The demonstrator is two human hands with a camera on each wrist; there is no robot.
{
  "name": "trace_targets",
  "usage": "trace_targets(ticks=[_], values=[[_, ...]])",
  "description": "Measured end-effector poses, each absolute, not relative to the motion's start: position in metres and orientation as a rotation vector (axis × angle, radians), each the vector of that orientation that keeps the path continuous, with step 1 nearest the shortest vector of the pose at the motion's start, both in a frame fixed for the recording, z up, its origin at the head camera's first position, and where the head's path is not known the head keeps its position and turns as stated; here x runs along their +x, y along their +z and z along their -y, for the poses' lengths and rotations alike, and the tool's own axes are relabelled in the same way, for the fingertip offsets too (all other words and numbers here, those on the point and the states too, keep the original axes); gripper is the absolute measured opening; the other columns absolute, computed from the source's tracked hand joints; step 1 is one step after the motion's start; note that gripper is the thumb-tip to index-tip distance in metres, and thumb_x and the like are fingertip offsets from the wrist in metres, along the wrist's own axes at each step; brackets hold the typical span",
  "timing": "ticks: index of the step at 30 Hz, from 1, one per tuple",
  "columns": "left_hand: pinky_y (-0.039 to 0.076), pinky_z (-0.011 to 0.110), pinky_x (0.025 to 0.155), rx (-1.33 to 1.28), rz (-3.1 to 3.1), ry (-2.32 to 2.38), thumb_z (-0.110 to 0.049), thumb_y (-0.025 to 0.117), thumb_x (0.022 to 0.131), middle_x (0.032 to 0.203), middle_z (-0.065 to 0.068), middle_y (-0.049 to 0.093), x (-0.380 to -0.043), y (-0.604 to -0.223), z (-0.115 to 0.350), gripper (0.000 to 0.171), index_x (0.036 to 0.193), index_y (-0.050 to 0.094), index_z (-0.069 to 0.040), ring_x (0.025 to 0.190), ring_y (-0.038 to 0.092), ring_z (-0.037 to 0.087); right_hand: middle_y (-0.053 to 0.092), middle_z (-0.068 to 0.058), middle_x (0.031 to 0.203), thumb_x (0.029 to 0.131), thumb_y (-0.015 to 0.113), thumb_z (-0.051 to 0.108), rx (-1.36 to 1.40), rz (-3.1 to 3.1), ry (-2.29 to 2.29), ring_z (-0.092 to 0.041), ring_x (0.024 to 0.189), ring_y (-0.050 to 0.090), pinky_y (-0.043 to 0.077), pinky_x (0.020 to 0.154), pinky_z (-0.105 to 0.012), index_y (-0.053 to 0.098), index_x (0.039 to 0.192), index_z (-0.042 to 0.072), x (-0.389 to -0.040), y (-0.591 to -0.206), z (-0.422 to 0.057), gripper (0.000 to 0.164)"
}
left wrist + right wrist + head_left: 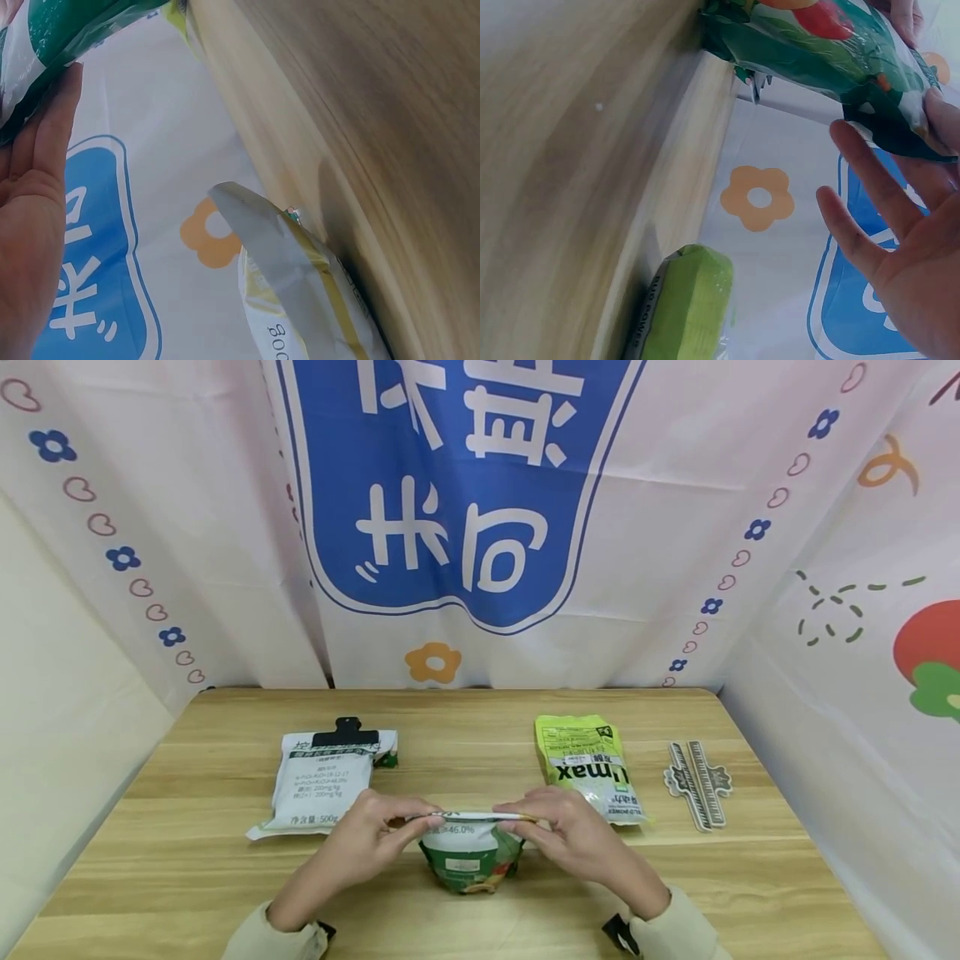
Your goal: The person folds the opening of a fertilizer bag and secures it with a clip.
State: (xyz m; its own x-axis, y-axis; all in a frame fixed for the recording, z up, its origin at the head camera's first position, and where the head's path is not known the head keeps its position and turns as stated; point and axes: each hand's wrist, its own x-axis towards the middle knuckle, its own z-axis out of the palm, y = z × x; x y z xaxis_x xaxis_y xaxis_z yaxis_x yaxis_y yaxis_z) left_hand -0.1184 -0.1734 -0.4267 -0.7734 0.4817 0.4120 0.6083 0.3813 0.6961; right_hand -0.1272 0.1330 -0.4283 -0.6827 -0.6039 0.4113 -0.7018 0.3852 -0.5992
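While left hand (369, 837) and right hand (576, 833) pinch green bag (468, 864), white bag (321, 789) is already clipped; green bag, yellow bag (588, 768) seemingly left, silver clips (684, 781) unused.

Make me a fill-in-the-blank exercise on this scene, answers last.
The left hand and right hand hold the green-and-white bag by its ____ edge.
The clip on the white bag at far left is ____.
To the right of the yellow-green bag lie ____ loose clips.
Missing words: top; black; two.
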Motion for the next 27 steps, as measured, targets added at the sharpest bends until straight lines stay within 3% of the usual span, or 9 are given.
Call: trace_targets(ticks=[3,12,15,20,27], values=[[0.060,0.022,0.061,-0.990,2.489,-1.345,-0.013,0.074,0.098,0.097,0.002,0.083,-0.118,-0.427,0.174,0.010,0.101,0.084,-0.016,0.074,0.069,-0.003,0.082,0.003,0.109,0.101,0.071,0.026,1.159,2.547,1.193,0.002,0.082,0.061,0.051,0.061,-0.017,0.080,0.120,0.020,-0.127,-0.424,-0.131,0.022],[0.059,0.022,0.061,-0.999,2.495,-1.334,-0.014,0.073,0.099,0.098,0.001,0.083,-0.117,-0.426,0.175,0.011,0.101,0.084,-0.016,0.072,0.067,-0.001,0.080,-0.001,0.119,0.102,0.070,0.028,1.146,2.586,1.216,-0.001,0.086,0.064,0.050,0.056,-0.016,0.077,0.126,0.017,-0.125,-0.417,-0.128,0.027],[0.060,0.021,0.062,-0.993,2.504,-1.329,-0.015,0.073,0.099,0.098,0.001,0.083,-0.117,-0.426,0.175,0.011,0.101,0.084,-0.016,0.072,0.067,-0.002,0.081,-0.001,0.118,0.104,0.068,0.022,1.191,2.541,1.255,-0.004,0.091,0.070,0.057,0.064,-0.019,0.078,0.124,0.015,-0.126,-0.418,-0.128,0.023],[0.059,0.021,0.061,-0.986,2.514,-1.328,-0.016,0.073,0.099,0.098,0.001,0.083,-0.117,-0.424,0.175,0.011,0.101,0.084,-0.016,0.072,0.065,-0.005,0.081,-0.001,0.118,0.105,0.063,0.014,1.274,2.477,1.219,-0.015,0.106,0.076,0.063,0.090,-0.032,0.079,0.120,0.016,-0.128,-0.417,-0.128,0.022],[0.057,0.021,0.059,-0.959,2.530,-1.347,-0.018,0.075,0.098,0.095,-0.001,0.083,-0.116,-0.424,0.174,0.010,0.100,0.084,-0.017,0.069,0.060,-0.006,0.080,-0.001,0.121,0.104,0.068,0.022,1.221,2.548,1.168,-0.018,0.111,0.076,0.063,0.094,-0.035,0.078,0.122,0.014,-0.127,-0.410,-0.130,0.023]])
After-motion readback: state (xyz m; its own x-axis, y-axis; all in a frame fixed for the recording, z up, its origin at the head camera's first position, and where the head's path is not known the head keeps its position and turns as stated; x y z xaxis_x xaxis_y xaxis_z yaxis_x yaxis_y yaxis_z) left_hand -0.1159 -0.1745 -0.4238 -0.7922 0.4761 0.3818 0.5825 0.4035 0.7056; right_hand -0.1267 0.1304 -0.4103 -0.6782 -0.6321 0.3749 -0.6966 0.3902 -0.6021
